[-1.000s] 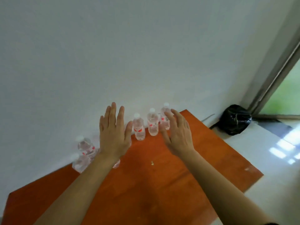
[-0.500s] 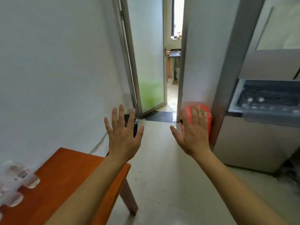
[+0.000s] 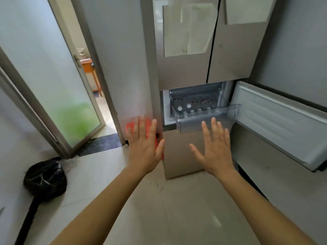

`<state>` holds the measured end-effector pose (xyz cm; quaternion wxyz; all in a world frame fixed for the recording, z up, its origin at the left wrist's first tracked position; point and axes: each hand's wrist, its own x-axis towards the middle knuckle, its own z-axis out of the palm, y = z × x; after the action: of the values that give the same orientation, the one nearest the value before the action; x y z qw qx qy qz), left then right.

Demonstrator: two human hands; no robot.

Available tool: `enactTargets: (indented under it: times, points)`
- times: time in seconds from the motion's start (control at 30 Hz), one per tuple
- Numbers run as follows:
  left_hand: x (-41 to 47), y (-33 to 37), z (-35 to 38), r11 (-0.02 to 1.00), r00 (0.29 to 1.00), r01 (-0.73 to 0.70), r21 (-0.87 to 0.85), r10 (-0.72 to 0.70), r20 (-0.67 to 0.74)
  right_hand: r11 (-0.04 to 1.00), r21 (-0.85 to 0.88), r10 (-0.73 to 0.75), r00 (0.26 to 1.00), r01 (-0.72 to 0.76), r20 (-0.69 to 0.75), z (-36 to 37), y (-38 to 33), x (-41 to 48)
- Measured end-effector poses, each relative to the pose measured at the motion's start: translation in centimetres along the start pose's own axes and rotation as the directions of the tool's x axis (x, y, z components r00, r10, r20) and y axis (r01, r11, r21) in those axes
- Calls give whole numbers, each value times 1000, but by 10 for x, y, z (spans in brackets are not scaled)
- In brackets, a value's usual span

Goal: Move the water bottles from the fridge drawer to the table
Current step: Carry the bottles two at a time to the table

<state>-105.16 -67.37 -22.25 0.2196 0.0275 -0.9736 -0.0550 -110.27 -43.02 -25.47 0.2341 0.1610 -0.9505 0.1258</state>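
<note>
A clear plastic fridge drawer (image 3: 203,123) is pulled out of the tall fridge (image 3: 187,71) ahead of me. Several white caps of water bottles (image 3: 189,105) show inside it. My left hand (image 3: 145,147) is raised with straight, spread fingers, left of the drawer and in front of a red object. My right hand (image 3: 215,147) is also flat and spread, just below and in front of the drawer's front wall. Neither hand holds or touches anything. The table is out of view.
The open fridge door (image 3: 281,124) swings out to the right at drawer height. A red object (image 3: 131,127) stands by the fridge's left side. A frosted glass door (image 3: 53,89) stands open on the left. A black bag (image 3: 45,177) lies on the floor.
My view has swung right, from the orange table with its bottles, past the doorway, to the fridge. Both hands stayed raised and empty, and now face the drawer.
</note>
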Motion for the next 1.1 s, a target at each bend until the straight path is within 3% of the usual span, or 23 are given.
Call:
enactTargets:
  times: [0.2,0.47,0.6,0.77,1.1]
  points:
    - [129,64,69,990,979,-128,-52,135,153,986,-115,121,992,-118,22,9,92,84]
    - [230,136,136,974,931,-208,-90,225,287,962,-98,260,964,-253,61,35,199,145]
    - [273,158,178,989,931,-133,-58,145,336,966,-58,256,960,-251,115,67,258,192]
    - [314,174,221,998,912,53,36,-64,405,974,58,192,934,-220,301,102,313,252]
    - [352,163,270,966,829,188,180,-254,498,983,180,-60,870,-33,490,186,332,345]
